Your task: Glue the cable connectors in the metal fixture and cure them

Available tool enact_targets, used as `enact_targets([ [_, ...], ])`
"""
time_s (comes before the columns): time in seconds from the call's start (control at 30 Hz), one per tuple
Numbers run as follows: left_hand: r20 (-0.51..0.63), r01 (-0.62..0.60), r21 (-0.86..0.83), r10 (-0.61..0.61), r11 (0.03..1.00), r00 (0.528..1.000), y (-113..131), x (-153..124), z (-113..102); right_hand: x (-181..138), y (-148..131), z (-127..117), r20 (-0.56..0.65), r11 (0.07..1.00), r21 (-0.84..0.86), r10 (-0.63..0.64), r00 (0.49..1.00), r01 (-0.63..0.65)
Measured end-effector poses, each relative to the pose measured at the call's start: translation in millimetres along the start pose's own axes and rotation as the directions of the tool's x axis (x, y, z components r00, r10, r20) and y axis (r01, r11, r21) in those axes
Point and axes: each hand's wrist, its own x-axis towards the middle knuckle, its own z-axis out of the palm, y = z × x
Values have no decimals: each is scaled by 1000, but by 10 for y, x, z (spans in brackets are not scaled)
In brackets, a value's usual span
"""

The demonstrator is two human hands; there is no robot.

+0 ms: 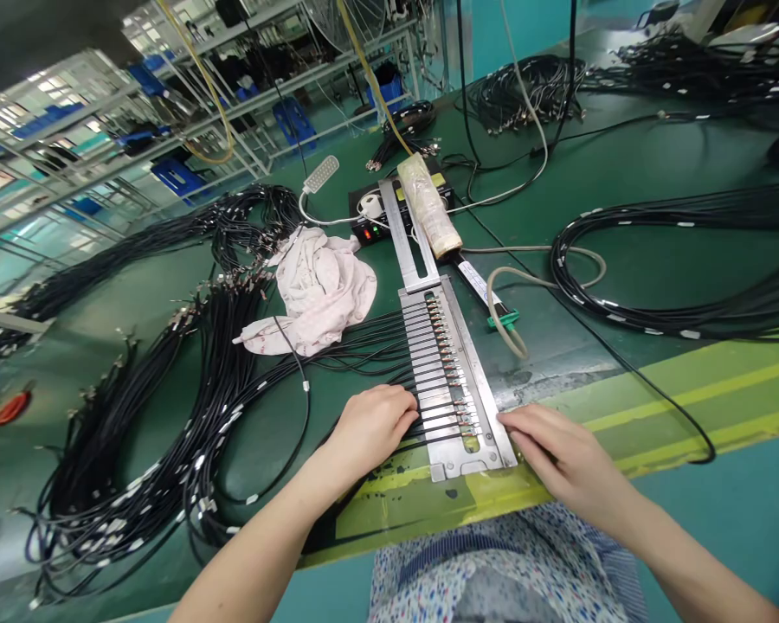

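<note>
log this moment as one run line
left hand: at cables; right hand: at jig edge; cables: laid across jig; cloth: left of jig

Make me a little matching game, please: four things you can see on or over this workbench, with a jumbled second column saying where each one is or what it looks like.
Things
1. Left hand
2. Right hand
3. Cloth
4. Metal fixture

Places and looks
A. Silver and long, with black cables laid across it
B. At the fixture's edge farther from the cloth
C. Pale and crumpled
D. At the fixture's edge nearer the cloth

Right pairs
1-D, 2-B, 3-C, 4-A
</note>
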Motion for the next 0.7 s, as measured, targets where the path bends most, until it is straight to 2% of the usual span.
enact_targets([
  [0.1, -8, 13, 39, -12, 999, 1000, 5, -45, -18, 6, -14, -54, 65, 1000, 1, 7, 998, -7],
  [0.2, -43, 24, 22, -23, 999, 999, -22, -115, -64, 55, -18, -232, 100, 999, -27, -29, 995, 31],
  [0.3, -102, 34, -28, -37, 999, 994, -80, -180, -117, 222, 12, -528, -16, 995, -88, -49, 999, 48],
  [0.37, -144, 32, -70, -42, 997, 989, -124, -209, -143, 420, 69, -714, -124, 992, -119, 15, 992, -30],
  [0.43, -187, 21, -112, -41, 994, 981, -164, -228, -157, 663, 163, -821, -166, 981, -134, 120, 979, -143],
  [0.53, -239, 9, -158, -47, 987, 970, -211, -251, -157, 1023, 351, -785, -99, 944, -220, 228, 969, -245],
  [0.7, -260, 6, -205, -60, 979, 964, -263, -281, -124, 1412, 575, -475, 16, 826, -503, 301, 953, -253],
])
